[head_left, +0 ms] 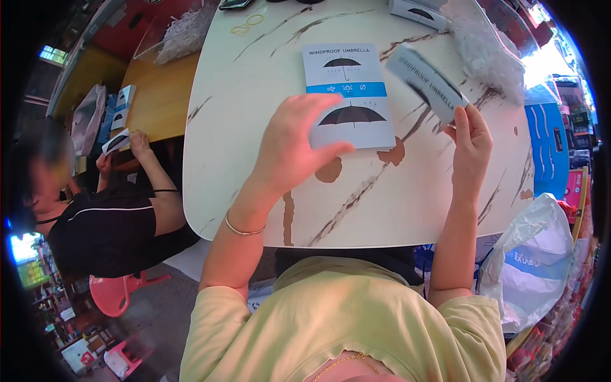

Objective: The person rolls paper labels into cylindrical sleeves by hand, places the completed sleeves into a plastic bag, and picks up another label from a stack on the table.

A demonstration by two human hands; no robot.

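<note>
My left hand (296,143) hovers at the left edge of the white umbrella packaging (353,134) on the table, fingers and thumb spread apart. Whether it touches the packaging I cannot tell. This packaging carries the words "WINDPROOF UMBRELLA", black umbrella pictures and a blue band. To its right, my right hand (471,137) pinches the lower end of a slim umbrella box (426,83) between thumb and fingers. The box is tilted, slightly blurred and held above the table, with the same lettering on its visible side.
The marble-patterned table (254,197) has another umbrella box (417,14), a clear plastic bag (487,57) and yellow rubber bands (247,25). At left, a co-worker (108,223) holds a small box beside a wooden table (156,95). A white plastic bag (531,261) hangs at right.
</note>
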